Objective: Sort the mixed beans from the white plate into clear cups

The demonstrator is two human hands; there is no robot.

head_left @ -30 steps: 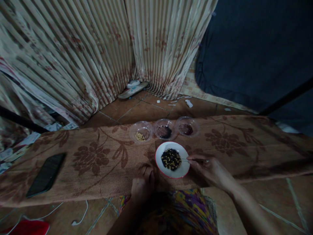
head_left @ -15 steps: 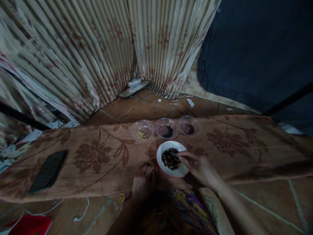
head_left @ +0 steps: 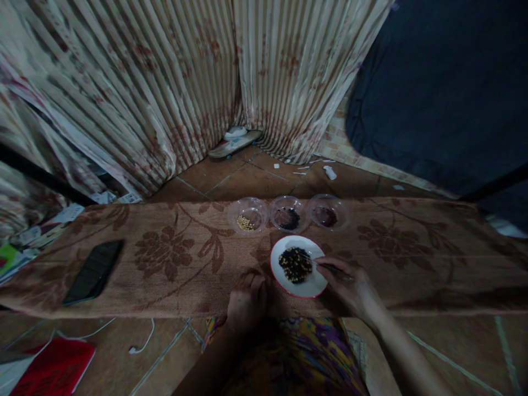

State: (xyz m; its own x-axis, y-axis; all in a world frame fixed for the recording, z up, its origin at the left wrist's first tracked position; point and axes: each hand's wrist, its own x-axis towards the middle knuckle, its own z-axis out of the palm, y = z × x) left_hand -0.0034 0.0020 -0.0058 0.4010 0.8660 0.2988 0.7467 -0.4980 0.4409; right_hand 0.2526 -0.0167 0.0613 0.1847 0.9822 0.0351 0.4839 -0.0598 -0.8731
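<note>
A white bowl with a red rim (head_left: 318, 285) holds a heap of mixed dark and pale yellow beans (head_left: 296, 264). My right hand (head_left: 348, 283) pinches a pair of thin metal tweezers (head_left: 336, 268), their tips at the right side of the heap. Curled into a loose fist, my left hand (head_left: 248, 300) rests on the cloth left of the bowl, with nothing seen in it. Behind the bowl stand three clear plastic cups in a row: the left cup (head_left: 248, 210) has yellow beans, the middle cup (head_left: 285, 209) black ones, the right cup (head_left: 328, 208) dark red ones.
A patterned brown cloth (head_left: 198, 286) covers the narrow table. On its left end lies a dark phone (head_left: 94, 270). Beyond the table are striped curtains (head_left: 165, 82), a skateboard (head_left: 235, 144) and small white scraps on the tiled floor. A red bag (head_left: 61, 366) lies at lower left.
The whole view has shifted, so things on the table appear farther right. My right hand has drawn the tweezer tips a little back toward the heap's right edge. My left hand stays closed.
</note>
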